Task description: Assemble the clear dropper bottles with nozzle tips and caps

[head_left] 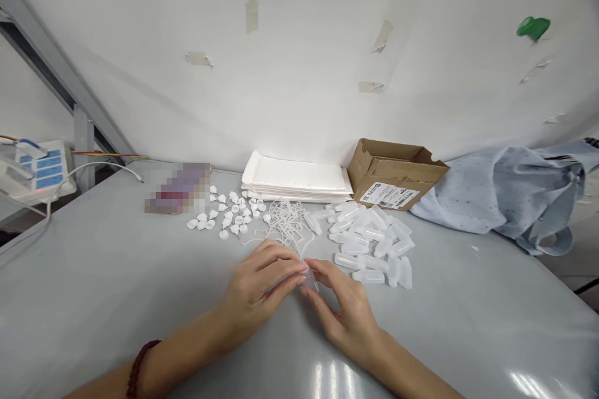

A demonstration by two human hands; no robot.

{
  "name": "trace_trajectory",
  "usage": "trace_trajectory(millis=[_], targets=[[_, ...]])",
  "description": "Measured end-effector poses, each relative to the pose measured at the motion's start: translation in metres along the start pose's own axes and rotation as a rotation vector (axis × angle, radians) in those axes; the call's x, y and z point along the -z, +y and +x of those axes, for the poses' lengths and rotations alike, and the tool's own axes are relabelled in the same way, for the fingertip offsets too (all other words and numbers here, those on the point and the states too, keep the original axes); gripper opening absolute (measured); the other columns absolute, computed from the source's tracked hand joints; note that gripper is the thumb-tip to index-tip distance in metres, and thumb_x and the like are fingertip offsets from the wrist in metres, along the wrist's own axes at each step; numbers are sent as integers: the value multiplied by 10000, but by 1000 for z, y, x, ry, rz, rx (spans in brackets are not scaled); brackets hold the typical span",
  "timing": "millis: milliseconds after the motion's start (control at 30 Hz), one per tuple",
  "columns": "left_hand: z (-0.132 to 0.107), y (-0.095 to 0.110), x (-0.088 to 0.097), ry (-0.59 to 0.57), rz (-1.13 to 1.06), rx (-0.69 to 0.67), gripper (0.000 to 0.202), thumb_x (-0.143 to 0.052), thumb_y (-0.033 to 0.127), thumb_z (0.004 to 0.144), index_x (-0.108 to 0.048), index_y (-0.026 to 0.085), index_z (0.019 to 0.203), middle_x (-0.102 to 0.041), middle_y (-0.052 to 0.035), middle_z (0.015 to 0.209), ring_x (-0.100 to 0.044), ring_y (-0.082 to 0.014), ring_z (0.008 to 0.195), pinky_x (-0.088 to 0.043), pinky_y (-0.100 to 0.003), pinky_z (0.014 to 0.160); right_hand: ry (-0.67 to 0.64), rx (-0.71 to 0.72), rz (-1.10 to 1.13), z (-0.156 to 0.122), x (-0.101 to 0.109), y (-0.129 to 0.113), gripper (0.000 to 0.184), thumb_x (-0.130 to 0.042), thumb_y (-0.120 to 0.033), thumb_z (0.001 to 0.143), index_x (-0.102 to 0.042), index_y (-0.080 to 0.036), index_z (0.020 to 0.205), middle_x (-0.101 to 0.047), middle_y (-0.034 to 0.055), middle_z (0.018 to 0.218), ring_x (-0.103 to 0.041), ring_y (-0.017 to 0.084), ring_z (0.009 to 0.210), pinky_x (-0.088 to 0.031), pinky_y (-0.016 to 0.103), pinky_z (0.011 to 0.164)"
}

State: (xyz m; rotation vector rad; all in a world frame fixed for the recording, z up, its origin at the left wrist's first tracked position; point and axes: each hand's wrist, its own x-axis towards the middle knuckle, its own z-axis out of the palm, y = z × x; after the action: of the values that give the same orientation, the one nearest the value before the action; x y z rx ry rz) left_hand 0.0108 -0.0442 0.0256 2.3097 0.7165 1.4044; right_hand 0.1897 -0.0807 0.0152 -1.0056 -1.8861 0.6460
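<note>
- Both hands are meeting near the middle of the worktop (116, 299): I am watching the left hand (255, 293) and the right hand (346, 305) pinching one small clear vial (309, 278) between their fingertips.
- I am seeing the vial being held low, just near of a tangle of white loops (287, 221).
- Loose vials (372, 243) are lying just right of it, and white caps (229, 215) are lying farther left.
- Beyond them, a cardboard box (393, 174) is sitting open at the far edge.
</note>
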Motion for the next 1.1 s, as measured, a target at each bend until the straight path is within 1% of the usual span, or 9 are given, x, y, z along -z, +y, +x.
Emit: trace_trajectory(millis=[133,200,300,400,533,633,867,967,1100], targets=[[1,2,-1,-23,17,-49,264,-559,41,853,-592,166,1083,-635,-74,976,-561,-174,901,-513,-334,771,-18,-368,425,7,5,-8,247,-572,-235,874,-559,-227,1121,-679,65,1053,-671,187,904,-522,314,806],[2,4,-1,-23,11,-63,279,-547,15,843,-584,145,1087,-638,-88,992,-564,-181,926,-509,-340,797,-33,-513,625,12,9,-11,226,-614,-284,853,-591,-227,1070,-670,60,1095,-673,180,893,-508,298,801],[2,5,-2,-25,15,-47,273,-534,24,847,-574,137,1092,-636,-85,974,-563,-180,927,-503,-333,810,-44,-589,852,16,12,-12,248,-669,-293,814,-629,-218,1048,-651,64,1141,-650,192,967,-471,308,867],[0,5,-2,-39,76,12,288,-586,130,852,-539,145,1136,-608,-94,1016,-542,-200,963,-494,-352,835,-68,-612,1040,17,13,-10,270,-682,-263,804,-645,-196,1063,-653,87,1131,-633,226,1025,-453,351,910],[-3,3,-3,-138,177,41,534,-680,344,801,-450,142,1238,-535,-132,1141,-481,-252,1065,-469,-408,897,-66,-635,1168,16,10,-7,268,-677,-209,810,-659,-176,1076,-671,98,1086,-628,236,1048,-447,366,930],[-5,4,-3,-191,201,5,574,-699,331,785,-430,135,1253,-513,-142,1173,-459,-263,1098,-459,-414,919,-85,-641,1233,16,8,-6,277,-658,-178,825,-655,-173,1102,-675,99,1082,-620,226,1066,-435,362,952],[-5,4,-3,-122,199,-140,501,-664,192,817,-436,65,1245,-566,-161,1132,-486,-252,1083,-461,-412,921,-149,-624,1214,15,8,-13,242,-619,-182,852,-671,-168,1088,-700,93,1007,-638,204,1015,-443,347,942],[-4,3,-2,-151,277,-203,477,-652,148,815,-455,43,1236,-578,-177,1130,-502,-267,1079,-474,-426,904,-111,-586,1115,14,9,-15,246,-599,-221,871,-662,-200,1108,-697,65,1011,-646,189,975,-459,335,915],[-4,4,-1,-171,401,-287,457,-641,145,814,-481,38,1228,-605,-181,1116,-527,-292,1074,-493,-441,888,-17,-550,843,14,8,-16,245,-546,-339,912,-676,-218,1082,-709,42,941,-658,182,894,-492,338,859]])
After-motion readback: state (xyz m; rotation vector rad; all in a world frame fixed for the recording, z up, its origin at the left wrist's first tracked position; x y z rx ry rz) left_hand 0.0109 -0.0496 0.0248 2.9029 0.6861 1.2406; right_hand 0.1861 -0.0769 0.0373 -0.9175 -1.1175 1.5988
